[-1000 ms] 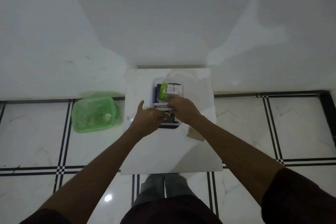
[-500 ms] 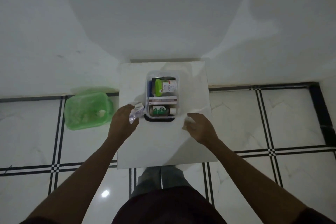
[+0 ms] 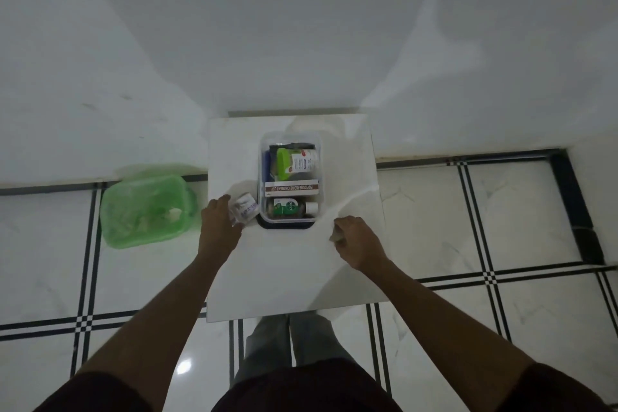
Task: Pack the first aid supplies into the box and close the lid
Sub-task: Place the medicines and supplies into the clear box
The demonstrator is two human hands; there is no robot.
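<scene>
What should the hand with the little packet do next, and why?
Probably carry the small clear packet in the left hand a little to the right and drop it into the clear box. The packet is just outside the box's left wall, and the box has no lid on. The right hand grips something small too, which could follow.

Left hand [image 3: 219,222] fingers curled, gripping; right hand [image 3: 357,241] fingers closed, both arms outstretched

Dim, floor glare, wide-angle edge distortion
</scene>
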